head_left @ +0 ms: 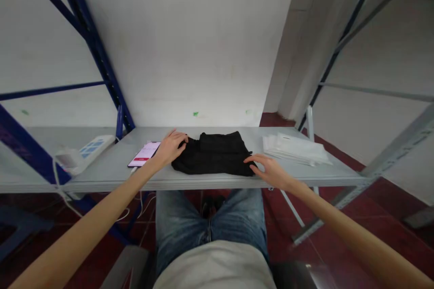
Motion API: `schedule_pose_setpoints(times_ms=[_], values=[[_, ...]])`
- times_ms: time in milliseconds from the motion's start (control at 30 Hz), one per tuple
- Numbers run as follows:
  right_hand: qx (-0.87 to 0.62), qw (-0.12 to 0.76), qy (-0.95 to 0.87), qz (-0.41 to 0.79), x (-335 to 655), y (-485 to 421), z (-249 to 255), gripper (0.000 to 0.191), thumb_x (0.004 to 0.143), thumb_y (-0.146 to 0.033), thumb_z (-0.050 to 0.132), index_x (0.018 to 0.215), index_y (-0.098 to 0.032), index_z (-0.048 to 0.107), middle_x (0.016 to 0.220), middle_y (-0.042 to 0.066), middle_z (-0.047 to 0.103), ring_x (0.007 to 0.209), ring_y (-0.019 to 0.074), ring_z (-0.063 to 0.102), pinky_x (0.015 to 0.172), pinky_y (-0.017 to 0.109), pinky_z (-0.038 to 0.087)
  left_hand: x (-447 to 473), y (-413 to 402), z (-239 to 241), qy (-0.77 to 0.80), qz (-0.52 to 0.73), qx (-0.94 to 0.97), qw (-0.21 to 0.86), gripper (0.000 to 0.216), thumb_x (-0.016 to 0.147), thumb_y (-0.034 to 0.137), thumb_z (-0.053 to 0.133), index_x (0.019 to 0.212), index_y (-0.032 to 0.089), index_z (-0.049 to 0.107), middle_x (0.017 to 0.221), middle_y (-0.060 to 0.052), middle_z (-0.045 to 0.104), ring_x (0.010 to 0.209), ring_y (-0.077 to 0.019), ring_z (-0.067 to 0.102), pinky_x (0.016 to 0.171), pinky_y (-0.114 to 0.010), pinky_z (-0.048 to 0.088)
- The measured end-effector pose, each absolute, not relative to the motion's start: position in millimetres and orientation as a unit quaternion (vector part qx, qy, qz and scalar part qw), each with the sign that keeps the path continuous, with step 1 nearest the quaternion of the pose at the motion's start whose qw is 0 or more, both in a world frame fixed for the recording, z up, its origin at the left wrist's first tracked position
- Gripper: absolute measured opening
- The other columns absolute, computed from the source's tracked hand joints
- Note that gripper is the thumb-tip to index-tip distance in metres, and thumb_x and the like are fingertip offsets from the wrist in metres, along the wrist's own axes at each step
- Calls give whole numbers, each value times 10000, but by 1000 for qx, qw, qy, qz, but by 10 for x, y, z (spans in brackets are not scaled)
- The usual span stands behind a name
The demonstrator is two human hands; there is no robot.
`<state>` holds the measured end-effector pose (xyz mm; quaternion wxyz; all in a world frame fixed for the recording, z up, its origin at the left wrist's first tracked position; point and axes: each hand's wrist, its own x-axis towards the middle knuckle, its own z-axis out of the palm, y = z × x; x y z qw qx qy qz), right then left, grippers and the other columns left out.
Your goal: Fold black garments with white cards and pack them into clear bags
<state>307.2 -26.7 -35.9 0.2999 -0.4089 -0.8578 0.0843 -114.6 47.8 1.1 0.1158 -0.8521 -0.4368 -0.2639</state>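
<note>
Centrally, cloth [217,158]: lying folded on the table [118,162], between phone [145,153] and white packets [294,149].
Left hand [172,146]: curling over cloth's far left corner; cannot tell if it's pinching.
Right hand [267,169]: touching the right edge, thumb and fingers parting narrowly.
Folds: looking soft, light, probably sagging if lifted by one point.
Side edges: seeming best for gripping, layers together.

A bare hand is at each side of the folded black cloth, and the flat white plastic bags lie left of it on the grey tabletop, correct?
Not quite: the head view shows the flat white plastic bags right of the folded black cloth, near the right hand. The rest stands.
</note>
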Motion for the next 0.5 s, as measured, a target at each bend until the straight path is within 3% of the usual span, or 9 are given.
schedule_pose_setpoints(times_ms=[200, 267, 367, 500], values=[[-404, 281, -867, 74, 3157, -342, -379, 287, 960, -298, 604, 1221, -282, 721, 1275, 69, 733, 1228, 263, 668, 1113, 468, 516, -1138, 393, -52, -439, -174, -881, 38, 280, 952, 222, 444, 1120, 251, 665, 1185, -87, 752, 1146, -251, 690, 1086, -420, 506], [-406, 266, -871, 81, 3185, -361, -370, 292, 952, -318, 634, 1228, -296, 726, 1289, 64, 729, 1238, 269, 664, 1126, 476, 508, -1171, 352, -58, -447, -149, -882, 11, 349, 961, 214, 417, 1195, 259, 671, 1263, -79, 740, 1213, -237, 672, 1153, -422, 458], [-410, 245, -873, 96, 3237, -378, -327, 290, 949, -343, 656, 1226, -306, 736, 1284, 61, 732, 1224, 279, 671, 1119, 478, 512, -1264, 233, -23, -441, -152, -885, 4, 401, 993, 274, 414, 1307, 265, 663, 1438, -64, 669, 1408, -224, 555, 1290, -471, 268], [-411, 239, -873, 109, 3304, -377, -253, 267, 955, -345, 653, 1198, -305, 756, 1245, 56, 745, 1138, 271, 705, 1069, 456, 540, -1442, -2, 63, -407, -150, -901, 0, 406, 931, 516, 630, 1267, 307, 719, 1445, -60, 670, 1481, -274, 484, 1306, -514, 203]])
